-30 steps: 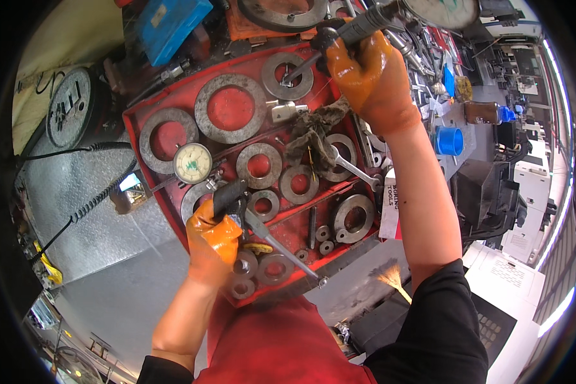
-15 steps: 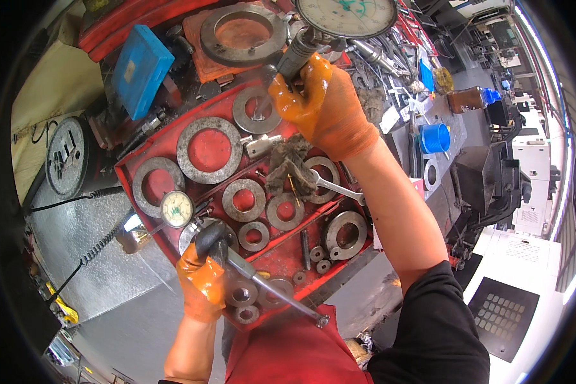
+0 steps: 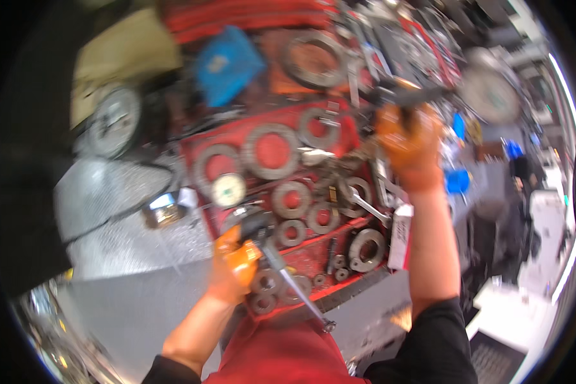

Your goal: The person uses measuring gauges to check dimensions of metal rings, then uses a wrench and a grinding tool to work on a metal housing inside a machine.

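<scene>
Gauges over the red tray

Left hand (image 3: 233, 265) wraps a black handle (image 3: 253, 227), its steel stem (image 3: 294, 288) slanting toward the body, above the ring-filled tray (image 3: 358, 131). Right hand (image 3: 408, 144) clenches a dial gauge (image 3: 489, 89), raised clear, probably to keep it safe.

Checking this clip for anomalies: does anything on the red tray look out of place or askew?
A crumpled dirty rag lies among the steel rings on the red tray, covering part of one. A long rod tool held by the left hand overhangs the tray's front edge.

Left hand (image 3: 235, 265) gripping, right hand (image 3: 408, 144) raised, clenched
</scene>
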A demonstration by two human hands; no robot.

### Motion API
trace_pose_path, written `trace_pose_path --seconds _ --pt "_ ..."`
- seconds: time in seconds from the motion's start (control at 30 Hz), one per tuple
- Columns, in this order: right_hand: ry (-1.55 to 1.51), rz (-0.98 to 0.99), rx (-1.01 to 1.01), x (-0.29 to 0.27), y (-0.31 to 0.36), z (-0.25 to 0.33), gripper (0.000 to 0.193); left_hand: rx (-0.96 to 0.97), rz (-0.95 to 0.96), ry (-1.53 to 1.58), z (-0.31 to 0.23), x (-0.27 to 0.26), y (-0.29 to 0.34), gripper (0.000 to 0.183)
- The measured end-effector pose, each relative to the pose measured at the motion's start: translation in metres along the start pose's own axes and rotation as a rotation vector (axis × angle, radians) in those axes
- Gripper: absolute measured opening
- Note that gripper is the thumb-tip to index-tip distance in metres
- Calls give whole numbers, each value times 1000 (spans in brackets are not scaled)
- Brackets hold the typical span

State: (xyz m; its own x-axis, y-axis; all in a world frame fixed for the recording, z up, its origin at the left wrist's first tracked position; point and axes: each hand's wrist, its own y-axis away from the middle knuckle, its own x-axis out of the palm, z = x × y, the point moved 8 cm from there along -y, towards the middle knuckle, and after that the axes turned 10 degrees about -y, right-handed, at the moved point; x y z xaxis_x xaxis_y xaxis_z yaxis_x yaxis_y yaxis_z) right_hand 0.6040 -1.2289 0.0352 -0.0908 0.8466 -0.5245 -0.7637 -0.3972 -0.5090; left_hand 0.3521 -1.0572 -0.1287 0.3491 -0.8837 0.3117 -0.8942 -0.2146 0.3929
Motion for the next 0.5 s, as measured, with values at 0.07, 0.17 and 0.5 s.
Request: trace_pose_path --seconds 0.07,0.17,0.5 --pt "-147 4 55 -25 5 35 32 -47 -25 -49 -1 -12 13 39" --pt "-81 63 -38 -53 20 87 30 25 -48 -201 -48 -14 39 34" --pt "-215 527 -43 -11 140 195 25 158 -575 -580 -66 -167 267 47"
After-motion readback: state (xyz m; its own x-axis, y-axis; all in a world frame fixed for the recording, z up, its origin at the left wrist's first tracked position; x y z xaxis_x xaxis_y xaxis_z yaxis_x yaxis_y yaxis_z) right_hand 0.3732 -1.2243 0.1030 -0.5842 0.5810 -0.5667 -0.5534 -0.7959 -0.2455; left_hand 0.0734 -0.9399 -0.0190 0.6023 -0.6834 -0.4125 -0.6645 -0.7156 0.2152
